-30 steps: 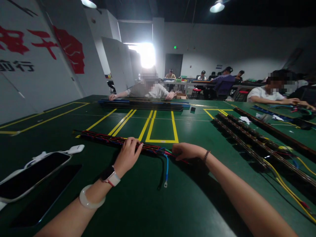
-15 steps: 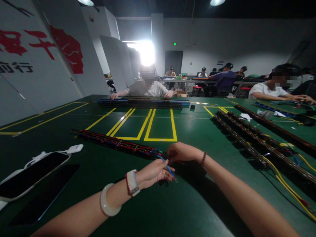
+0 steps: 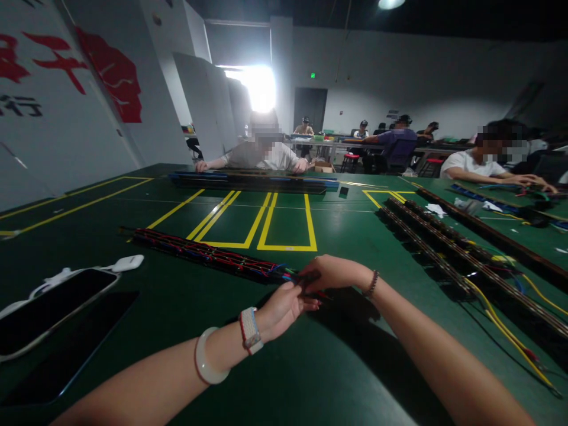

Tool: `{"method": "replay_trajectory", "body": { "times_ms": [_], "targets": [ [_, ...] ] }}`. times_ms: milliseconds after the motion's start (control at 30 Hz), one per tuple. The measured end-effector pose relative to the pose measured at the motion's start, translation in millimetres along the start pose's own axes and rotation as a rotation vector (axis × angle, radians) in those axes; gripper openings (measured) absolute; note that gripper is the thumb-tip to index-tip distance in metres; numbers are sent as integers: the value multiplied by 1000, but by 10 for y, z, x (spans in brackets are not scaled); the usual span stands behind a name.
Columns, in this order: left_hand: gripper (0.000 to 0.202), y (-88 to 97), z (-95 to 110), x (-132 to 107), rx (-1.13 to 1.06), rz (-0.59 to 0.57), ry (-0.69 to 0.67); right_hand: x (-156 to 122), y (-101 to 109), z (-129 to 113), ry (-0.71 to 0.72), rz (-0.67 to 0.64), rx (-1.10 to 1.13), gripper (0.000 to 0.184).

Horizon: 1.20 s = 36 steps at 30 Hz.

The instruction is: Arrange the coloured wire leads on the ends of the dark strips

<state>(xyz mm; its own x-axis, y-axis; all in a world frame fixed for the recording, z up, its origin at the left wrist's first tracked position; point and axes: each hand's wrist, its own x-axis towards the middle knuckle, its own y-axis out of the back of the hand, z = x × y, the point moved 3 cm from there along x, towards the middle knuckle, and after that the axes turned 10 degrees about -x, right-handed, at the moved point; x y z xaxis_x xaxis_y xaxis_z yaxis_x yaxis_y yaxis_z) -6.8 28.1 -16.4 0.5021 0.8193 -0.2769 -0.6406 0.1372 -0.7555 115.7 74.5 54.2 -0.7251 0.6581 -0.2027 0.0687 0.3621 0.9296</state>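
A long, narrow black strip assembly [image 3: 208, 255] with red and blue wires along it lies slantwise on the green table. Loose wire ends come out of its near right end, where both hands meet. My left hand [image 3: 280, 310], palm turned up, pinches wires between thumb and forefinger; its other fingers stretch out beneath. From the right, my right hand [image 3: 337, 276] closes on the same bundle of wires, its fingertips touching those of the left. A short red-tipped wire end [image 3: 320, 294] shows below the right hand. The exact grip is partly hidden by the fingers.
Two phones, one with a white cable [image 3: 129, 262] and one dark [image 3: 75, 349], lie at left. More long strip assemblies [image 3: 444, 236] with yellow wires [image 3: 501, 322] lie at right. Across the table, a person [image 3: 261, 155] handles blue-black strips [image 3: 252, 182]. Another person [image 3: 477, 165] works at right.
My left hand has moved slightly right and up, closer to my right hand. The blue wire with the ring terminal that hung from its fingers no longer shows. The view has shifted slightly.
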Motion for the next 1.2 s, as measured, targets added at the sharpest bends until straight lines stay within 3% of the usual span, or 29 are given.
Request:
{"method": "replay_trajectory", "body": {
  "times_ms": [133, 233, 433, 667, 800, 967, 1200],
  "targets": [
    [10, 17, 0, 19, 3, -9, 14, -24, 24, -83, -143, 48, -77, 43],
    [5, 13, 3, 5, 22, -12, 32, -47, 46, -52, -159, 72, -110, 51],
    [9, 38, 13, -11, 84, 16, 65, -10, 7, 167, 24, 51, -129, 28],
    [20, 12, 21, -25, 92, 62, 88, 112, -13, 272, -139, 332, -513, 16],
    [20, 3, 22, -34, 84, 29, 98, 211, -68, 340, -165, 369, -632, 16],
    [19, 25, 41, 1, 70, -41, 120, 169, -175, 388, -109, 412, -693, 21],
    [18, 41, 38, 44, 30, -38, 133, -247, -385, 226, 118, 662, -692, 31]
  ]
}}
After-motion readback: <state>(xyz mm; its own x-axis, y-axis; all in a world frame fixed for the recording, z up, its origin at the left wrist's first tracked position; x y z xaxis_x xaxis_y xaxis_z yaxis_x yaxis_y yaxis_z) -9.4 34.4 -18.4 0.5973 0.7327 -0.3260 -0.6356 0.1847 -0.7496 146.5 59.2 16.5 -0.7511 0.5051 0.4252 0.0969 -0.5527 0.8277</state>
